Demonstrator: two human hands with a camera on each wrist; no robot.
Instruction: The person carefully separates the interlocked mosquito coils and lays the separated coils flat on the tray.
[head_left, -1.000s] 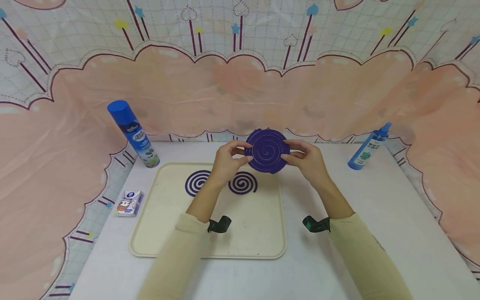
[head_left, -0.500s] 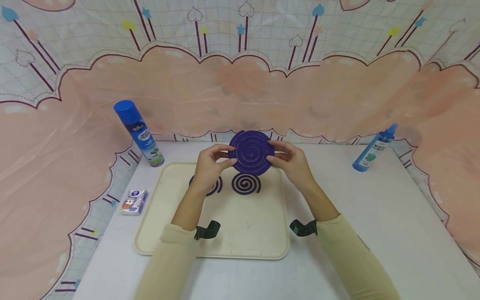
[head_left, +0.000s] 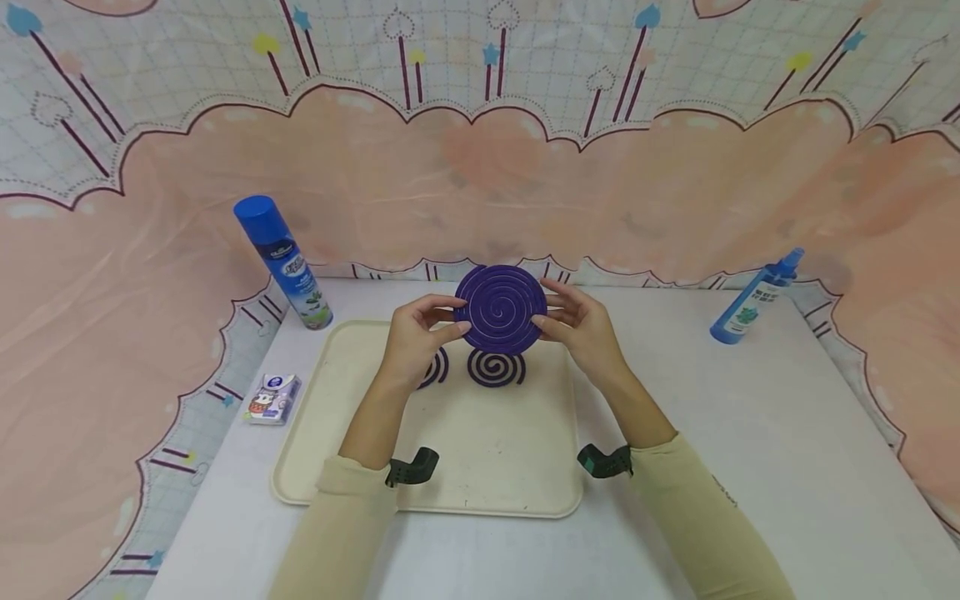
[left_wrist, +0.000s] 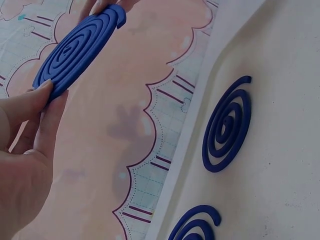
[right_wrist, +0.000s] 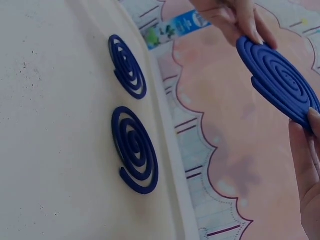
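Observation:
A dark blue mosquito coil disc (head_left: 500,310), its spirals packed tightly together, is held up above the far edge of the tray. My left hand (head_left: 412,343) pinches its left edge between thumb and fingers. At the right edge, the thumb of my right hand (head_left: 588,335) lies on the front face with fingers behind; the index fingertip sits by the rim. Two separated coils with open gaps lie flat on the cream tray (head_left: 487,467). One coil (right_wrist: 134,143) shows just below the disc, while the other coil (right_wrist: 126,62) is partly hidden by my left hand in the head view.
Back left on the white table (head_left: 675,400) stands a blue spray can (head_left: 288,265). A small tissue packet (head_left: 272,400) lies left of the tray. At the back right is a blue spray bottle (head_left: 753,300), and a patterned cloth (head_left: 420,183) hangs behind.
Both hands have brought the coil disc left and slightly down, so it overlaps the right-hand coil on the tray. The right index fingertip has lifted a little from the rim.

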